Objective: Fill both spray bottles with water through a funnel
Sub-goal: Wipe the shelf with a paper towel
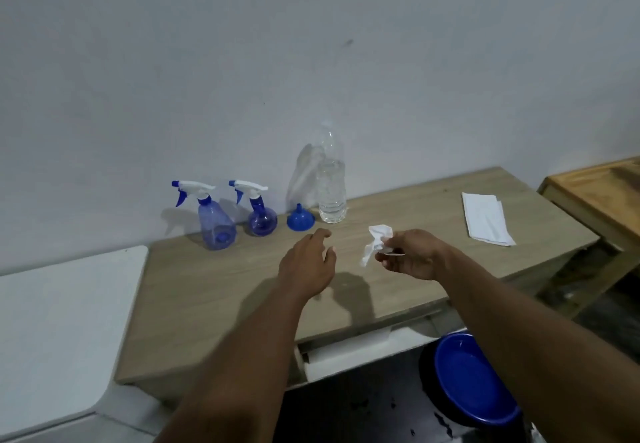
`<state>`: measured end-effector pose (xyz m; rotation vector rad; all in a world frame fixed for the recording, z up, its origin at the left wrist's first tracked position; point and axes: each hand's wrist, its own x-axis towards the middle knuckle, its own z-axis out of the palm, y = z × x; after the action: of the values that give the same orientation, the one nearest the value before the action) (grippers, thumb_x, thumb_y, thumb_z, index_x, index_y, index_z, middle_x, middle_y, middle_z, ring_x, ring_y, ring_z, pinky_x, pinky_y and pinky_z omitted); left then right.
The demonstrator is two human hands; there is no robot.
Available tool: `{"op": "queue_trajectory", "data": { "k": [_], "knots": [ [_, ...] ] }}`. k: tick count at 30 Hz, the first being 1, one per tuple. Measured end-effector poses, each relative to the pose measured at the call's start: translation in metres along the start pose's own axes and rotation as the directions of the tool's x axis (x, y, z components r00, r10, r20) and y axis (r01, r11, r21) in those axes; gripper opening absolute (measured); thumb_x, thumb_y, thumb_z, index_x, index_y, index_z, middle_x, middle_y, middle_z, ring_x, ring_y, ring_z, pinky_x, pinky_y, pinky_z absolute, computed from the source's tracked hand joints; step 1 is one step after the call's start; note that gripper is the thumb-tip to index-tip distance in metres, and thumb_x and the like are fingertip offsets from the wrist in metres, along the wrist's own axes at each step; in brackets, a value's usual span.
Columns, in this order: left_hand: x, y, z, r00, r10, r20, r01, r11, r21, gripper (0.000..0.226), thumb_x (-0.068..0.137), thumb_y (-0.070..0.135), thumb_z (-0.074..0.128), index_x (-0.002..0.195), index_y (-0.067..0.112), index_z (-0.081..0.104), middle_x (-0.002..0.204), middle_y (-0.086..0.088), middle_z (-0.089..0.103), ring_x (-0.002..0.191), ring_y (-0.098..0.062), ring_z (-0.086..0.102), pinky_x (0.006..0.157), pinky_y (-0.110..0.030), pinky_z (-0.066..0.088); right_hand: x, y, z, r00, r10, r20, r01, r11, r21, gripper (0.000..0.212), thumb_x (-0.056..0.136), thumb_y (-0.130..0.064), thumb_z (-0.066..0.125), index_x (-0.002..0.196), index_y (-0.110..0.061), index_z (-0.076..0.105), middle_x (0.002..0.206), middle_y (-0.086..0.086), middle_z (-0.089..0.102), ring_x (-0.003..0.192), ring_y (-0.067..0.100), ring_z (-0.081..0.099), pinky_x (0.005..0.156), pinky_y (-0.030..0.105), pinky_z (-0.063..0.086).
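Both spray bottles stand centre-left of frame by the wall: taller spray bottle, rounder spray bottle, trigger heads screwed on. The funnel sits mouth-down on the counter just right of them, with the water bottle beside it, partly full.

Left hand hovers mid-frame near the funnel, grip loose, fingers spread, holding nothing. Right hand pinches a crumpled tissue at the fingertips, clear of the counter. Folded cloth lies at right of frame.

Water level in the spray bottles is too faint to read. My read is that no pour is running and this is a wipe or tidy beat. If they're empty, next move: drop the tissue, unscrew one trigger head, seat the funnel spout-down in the neck, then lift the water bottle.
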<state>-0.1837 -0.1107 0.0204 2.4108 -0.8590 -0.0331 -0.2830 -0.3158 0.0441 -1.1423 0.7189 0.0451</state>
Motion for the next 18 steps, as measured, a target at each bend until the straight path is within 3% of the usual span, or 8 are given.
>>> {"op": "queue_trajectory", "data": {
  "k": [3,6,11,15,18],
  "knots": [
    [0.016,-0.013,-0.004,1.000,0.009,0.003,-0.010,1.000,0.018,0.039,0.096,0.036,0.048,0.134,0.028,0.048,0.111,0.003,0.064,0.104,-0.022,0.060,0.088,-0.040,0.049,0.011,-0.003,0.006,0.999,0.032,-0.005,-0.032,0.999,-0.045,0.020,0.103,-0.003,0.045,0.116,0.005,0.057,0.100,0.023,0.065,0.084,0.030,0.067,0.062,0.033,0.058],
    [0.037,-0.017,-0.004,0.999,0.019,0.028,-0.020,0.999,0.028,0.040,0.096,0.036,0.048,0.135,0.028,0.047,0.114,0.004,0.064,0.105,-0.024,0.061,0.089,-0.042,0.050,0.017,-0.007,0.003,0.998,0.000,-0.070,-0.004,0.998,-0.066,0.026,0.099,0.004,0.046,0.120,-0.007,0.057,0.099,0.019,0.069,0.081,0.028,0.070,0.054,0.027,0.056],
    [0.072,0.001,0.016,0.989,0.117,0.084,-0.119,0.993,0.016,0.040,0.096,0.037,0.048,0.134,0.027,0.048,0.116,0.002,0.063,0.106,-0.023,0.061,0.086,-0.041,0.051,0.002,-0.016,-0.030,0.985,-0.037,-0.166,0.039,0.999,0.007,0.035,0.097,0.005,0.037,0.118,0.001,0.064,0.083,0.022,0.071,0.067,0.024,0.070,0.066,0.029,0.055],
    [0.084,0.047,0.053,0.950,0.258,0.178,-0.260,0.966,-0.015,0.038,0.095,0.037,0.047,0.132,0.030,0.046,0.113,0.002,0.062,0.107,-0.024,0.060,0.087,-0.041,0.051,-0.021,-0.010,-0.084,0.946,0.016,-0.325,0.066,0.969,0.238,0.034,0.095,-0.009,0.045,0.127,0.001,0.053,0.122,0.028,0.057,0.096,0.038,0.068,0.071,0.041,0.061],
    [0.085,0.091,0.085,0.899,0.362,0.245,-0.361,0.931,-0.051,0.039,0.095,0.039,0.046,0.133,0.031,0.045,0.117,0.001,0.062,0.110,-0.026,0.060,0.090,-0.041,0.050,-0.044,-0.002,-0.129,0.908,0.003,-0.418,0.104,0.967,0.233,0.038,0.094,-0.013,0.065,0.127,-0.001,0.051,0.127,0.023,0.049,0.111,0.040,0.062,0.075,0.041,0.062]
  ]
}}
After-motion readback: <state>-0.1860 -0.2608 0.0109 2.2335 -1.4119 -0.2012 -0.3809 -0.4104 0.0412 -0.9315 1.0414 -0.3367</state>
